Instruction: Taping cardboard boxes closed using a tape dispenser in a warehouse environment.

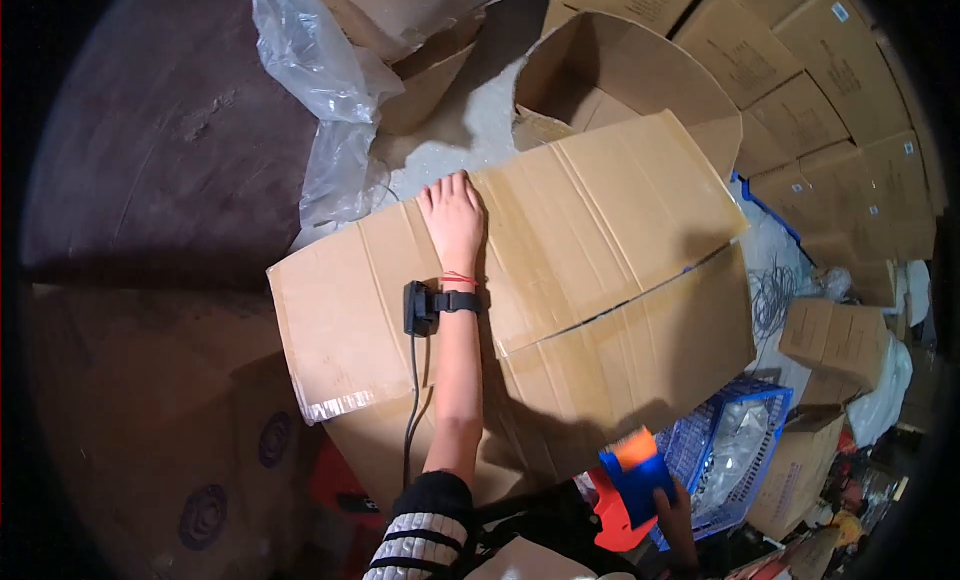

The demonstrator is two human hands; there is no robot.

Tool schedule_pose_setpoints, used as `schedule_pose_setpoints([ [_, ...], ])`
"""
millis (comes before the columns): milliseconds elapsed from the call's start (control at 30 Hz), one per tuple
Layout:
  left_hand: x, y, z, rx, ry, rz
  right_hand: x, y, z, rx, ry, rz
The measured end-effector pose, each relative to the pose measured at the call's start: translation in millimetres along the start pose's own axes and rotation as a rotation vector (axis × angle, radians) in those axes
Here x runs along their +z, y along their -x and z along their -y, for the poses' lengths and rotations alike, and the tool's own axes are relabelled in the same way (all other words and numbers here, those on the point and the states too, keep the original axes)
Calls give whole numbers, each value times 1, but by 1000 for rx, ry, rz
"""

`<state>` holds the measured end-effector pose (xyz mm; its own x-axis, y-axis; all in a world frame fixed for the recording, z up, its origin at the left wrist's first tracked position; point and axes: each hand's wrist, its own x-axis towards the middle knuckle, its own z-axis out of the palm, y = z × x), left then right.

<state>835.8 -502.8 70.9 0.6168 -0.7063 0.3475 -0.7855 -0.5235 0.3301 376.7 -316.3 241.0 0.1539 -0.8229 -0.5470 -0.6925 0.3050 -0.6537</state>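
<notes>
Close in, gripping a red-and-blue tape dispenser in the fingers of the right hand, low beside a cardboard box, apparently for easy reach; beyond, laying the left hand, unclenched, at its far edge, seemingly to steady it

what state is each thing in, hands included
Large cardboard: creased, narrow gap showing
Left hand: open, palm down on large cardboard
Red-and-blue tool: held in right hand
Blue basket: open, clear plastic inside
Bent-walled box: open at top
Plastic sheeting: crumpled
Black wrist device: strapped on
Cartons at right: stacked
</notes>
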Motion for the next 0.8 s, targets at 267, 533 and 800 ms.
schedule_pose_setpoints([
  [267,9,2,1,53,-17,-45,-20,111,-151,94,348,1],
  [533,13,3,2,56,-12,-10,-8,99,-120,112,173,-61],
  [800,10,6,0,98,-103,-15,1,76,-129,113,266,-78],
])
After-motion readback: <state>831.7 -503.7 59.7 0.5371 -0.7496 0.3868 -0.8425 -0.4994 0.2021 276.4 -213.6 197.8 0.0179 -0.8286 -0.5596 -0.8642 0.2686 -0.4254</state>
